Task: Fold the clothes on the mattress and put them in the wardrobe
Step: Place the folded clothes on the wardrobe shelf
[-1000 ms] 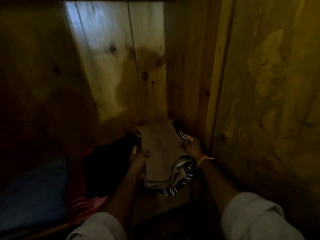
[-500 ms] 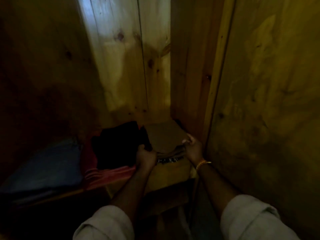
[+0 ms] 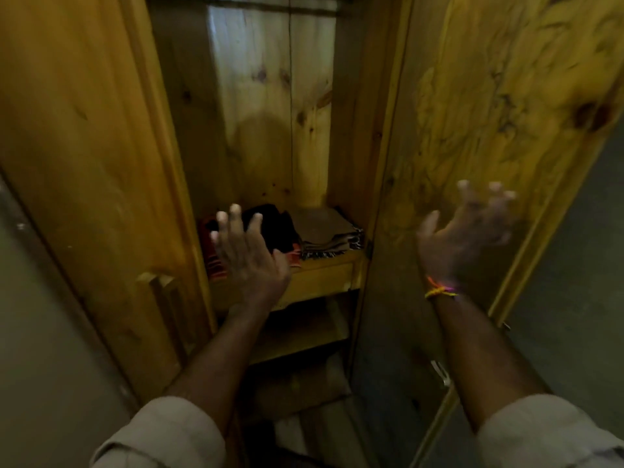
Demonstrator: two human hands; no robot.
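A folded tan cloth with a striped fringe (image 3: pixel 326 233) lies at the right end of the wooden wardrobe's shelf (image 3: pixel 317 282). Beside it on the left sit a black folded garment (image 3: pixel 280 228) and a red striped one (image 3: pixel 211 258) under it. My left hand (image 3: pixel 248 253) hovers in front of the shelf with fingers spread, holding nothing. My right hand (image 3: pixel 469 231) is raised in front of the open right door (image 3: pixel 499 106), fingers apart and empty, blurred. Both hands are outside the wardrobe, clear of the clothes.
The left wardrobe door (image 3: pixel 87 163) stands open at my left with a wooden handle (image 3: pixel 165 298). Lower shelves (image 3: pixel 304 336) are dark below. A metal latch (image 3: pixel 440 371) sits on the right door's edge. Grey floor (image 3: pixel 570 315) shows at the right.
Both hands have let go of the tan cloth, which now rests on the shelf. They have pulled back out of the wardrobe and spread open. The view has backed away.
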